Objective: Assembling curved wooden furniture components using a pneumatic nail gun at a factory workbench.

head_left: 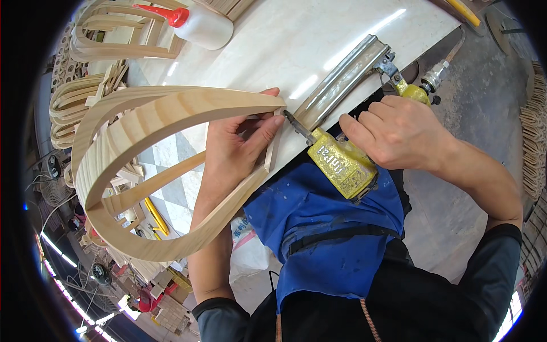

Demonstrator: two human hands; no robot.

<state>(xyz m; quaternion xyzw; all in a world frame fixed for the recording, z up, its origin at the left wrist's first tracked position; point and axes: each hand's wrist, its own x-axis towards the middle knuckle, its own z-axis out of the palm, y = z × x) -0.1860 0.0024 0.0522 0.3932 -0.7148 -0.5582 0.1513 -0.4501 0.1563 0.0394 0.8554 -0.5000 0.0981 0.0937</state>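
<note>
A large curved frame of pale wood (151,117), shaped like a loop, stands at the left over the white tabletop. Gripping its near end is my left hand (242,139), closed around a short wooden crosspiece (273,153) with the thumb pressed along it. My right hand (393,134) is wrapped around the handle of a yellow air nail gun (342,165) with a long silver magazine. The gun's dark nose touches or nearly touches the crosspiece beside my left thumb. Part of the gun's handle is hidden under my right fingers.
A white glue bottle (208,27) with a red nozzle lies at the far edge. More curved wooden frames (122,54) stand at the back left. An air hose fitting (436,75) joins the gun. Bent wood pieces (534,137) are stacked at the far right.
</note>
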